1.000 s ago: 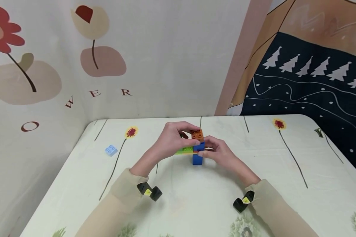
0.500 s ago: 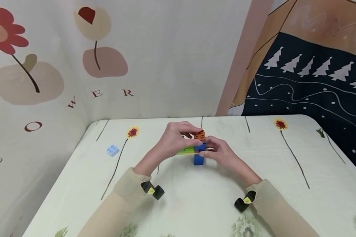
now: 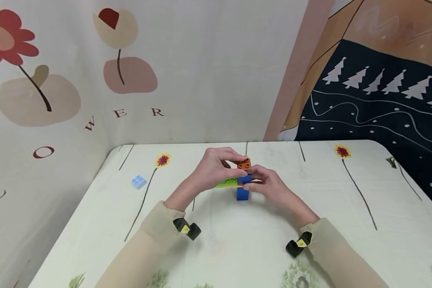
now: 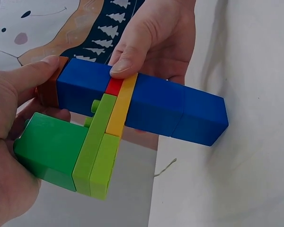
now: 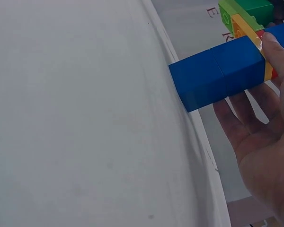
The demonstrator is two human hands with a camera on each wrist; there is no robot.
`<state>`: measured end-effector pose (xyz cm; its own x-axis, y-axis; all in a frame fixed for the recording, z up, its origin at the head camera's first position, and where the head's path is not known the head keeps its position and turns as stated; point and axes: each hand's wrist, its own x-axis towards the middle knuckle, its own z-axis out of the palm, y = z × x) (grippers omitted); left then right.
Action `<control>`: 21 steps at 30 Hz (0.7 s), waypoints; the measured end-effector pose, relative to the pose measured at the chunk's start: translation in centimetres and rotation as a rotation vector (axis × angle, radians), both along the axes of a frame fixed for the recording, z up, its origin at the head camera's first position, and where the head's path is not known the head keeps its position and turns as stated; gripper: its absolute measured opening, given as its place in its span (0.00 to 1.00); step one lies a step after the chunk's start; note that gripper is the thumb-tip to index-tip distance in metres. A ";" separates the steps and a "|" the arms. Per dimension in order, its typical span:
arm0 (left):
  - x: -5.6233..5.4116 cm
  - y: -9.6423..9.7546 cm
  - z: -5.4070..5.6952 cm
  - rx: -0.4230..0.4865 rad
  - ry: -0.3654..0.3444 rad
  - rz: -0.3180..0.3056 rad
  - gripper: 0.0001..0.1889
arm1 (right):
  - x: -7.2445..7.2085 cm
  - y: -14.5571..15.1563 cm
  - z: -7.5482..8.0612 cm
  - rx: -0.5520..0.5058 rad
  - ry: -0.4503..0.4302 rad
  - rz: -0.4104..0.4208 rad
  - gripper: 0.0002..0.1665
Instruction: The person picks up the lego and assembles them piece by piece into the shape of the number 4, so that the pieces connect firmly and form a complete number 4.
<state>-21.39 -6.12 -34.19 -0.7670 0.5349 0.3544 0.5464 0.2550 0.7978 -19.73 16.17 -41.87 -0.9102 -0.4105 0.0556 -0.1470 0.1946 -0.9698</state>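
A tower of toy building bricks stands upright on the table, with two blue bricks [image 4: 175,111] as its lower part. Above them come a yellow plate [image 4: 120,111], a red plate [image 4: 114,86] and another blue brick [image 4: 83,82]. An orange-brown brick [image 3: 244,165] tops it, pinched between thumb and fingers of my left hand [image 3: 216,170]. My right hand [image 3: 272,187] grips the tower from the right, thumb at the red and yellow plates. Light green plates [image 4: 97,146] jut out to the left, bearing a dark green brick [image 4: 52,149] beneath my left palm.
A light blue brick [image 3: 139,182] lies alone on the table toward the left. The table wears a white cloth [image 3: 223,240] printed with flowers. Behind it hangs a printed curtain [image 3: 209,72], with a dark tree-patterned cloth [image 3: 374,104] at the right.
The head view has shifted slightly, so everything sits a little farther right in it. Both hands keep their hold on the tower.
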 end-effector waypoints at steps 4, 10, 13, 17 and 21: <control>-0.1 0.1 0.1 -0.014 0.007 -0.021 0.17 | 0.0 0.1 -0.1 -0.005 0.009 0.004 0.22; -0.3 0.1 0.3 -0.038 0.020 -0.043 0.17 | 0.1 0.0 -0.3 -0.015 0.001 0.001 0.22; -0.3 0.2 0.5 -0.055 0.038 -0.049 0.17 | 0.1 -0.1 -0.3 -0.020 -0.002 -0.002 0.21; -0.4 0.2 0.8 -0.078 0.063 -0.050 0.17 | 0.1 -0.1 -0.2 -0.018 -0.003 -0.006 0.22; -0.2 0.3 1.1 -0.116 0.103 -0.057 0.17 | 0.1 0.0 -0.1 -0.007 0.006 -0.008 0.24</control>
